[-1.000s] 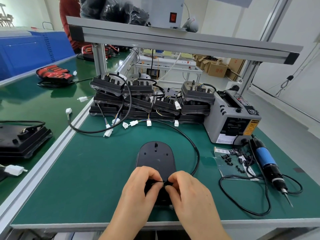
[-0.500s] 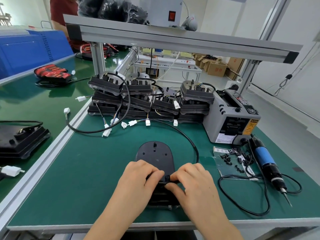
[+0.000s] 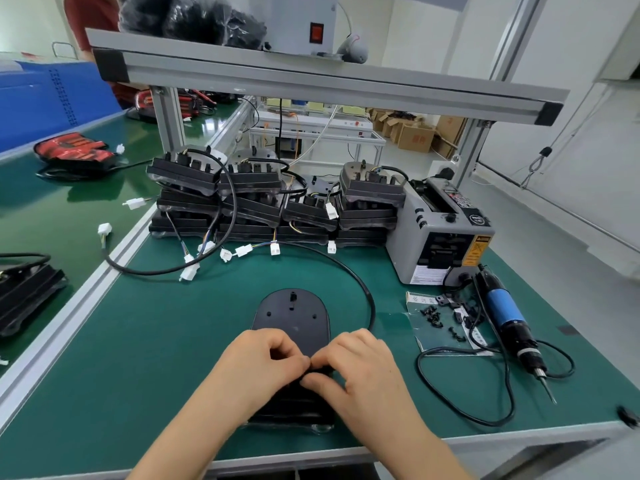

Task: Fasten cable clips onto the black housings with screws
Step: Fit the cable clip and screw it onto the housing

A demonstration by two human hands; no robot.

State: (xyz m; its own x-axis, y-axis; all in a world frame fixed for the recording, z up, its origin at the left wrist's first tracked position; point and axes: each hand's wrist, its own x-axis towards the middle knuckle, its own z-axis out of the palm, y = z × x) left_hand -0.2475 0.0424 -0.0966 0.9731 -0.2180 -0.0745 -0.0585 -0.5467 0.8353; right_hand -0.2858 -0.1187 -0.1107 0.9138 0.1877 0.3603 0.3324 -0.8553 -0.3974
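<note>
The housing (image 3: 292, 317) lies flat at the middle of the desk (image 3: 156, 341), its long axis running 12 to 6, rounded end at 12. Over its near half the left grip (image 3: 266, 362) and right grip (image 3: 360, 365) meet, fingers curled, both pinching a small black piece between the fingertips. It is probably a clip (image 3: 321, 370), though the fingers hide most of it. The cable (image 3: 360, 289) arcs away towards 1. The loose screws (image 3: 433, 315) lie at 3 from the grips, and the screwdriver (image 3: 509, 323) just beyond them, tip towards 5. I judge the right grip nearer for both. Stacked housings (image 3: 270, 202) sit at 12.
</note>
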